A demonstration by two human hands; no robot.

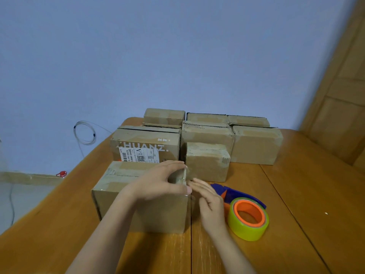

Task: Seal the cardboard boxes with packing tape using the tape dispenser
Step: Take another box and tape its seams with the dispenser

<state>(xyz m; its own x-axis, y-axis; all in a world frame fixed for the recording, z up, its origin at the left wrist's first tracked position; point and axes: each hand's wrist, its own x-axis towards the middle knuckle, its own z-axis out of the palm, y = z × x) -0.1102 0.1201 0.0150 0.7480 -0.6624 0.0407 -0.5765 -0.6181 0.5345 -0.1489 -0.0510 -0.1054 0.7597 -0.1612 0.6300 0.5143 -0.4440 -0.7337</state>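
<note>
Both bare forearms reach over the wooden table (296, 194). Left hand (158, 182) pinches clear tape (182, 176) at the right top edge of the nearest box (138, 204). Right hand (210, 204), fingers straight and together, hovers just beside that corner. Tape dispenser (246, 212) lies just right of it.

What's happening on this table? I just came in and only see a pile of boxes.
A person is taping up cardboard boxes. The left hand lies across the top right edge of the nearest box, pinching a strip of clear tape at its corner, while the right hand hovers open beside it. The tape dispenser lies on the wooden table to the right, unheld. More boxes are stacked behind.
</note>
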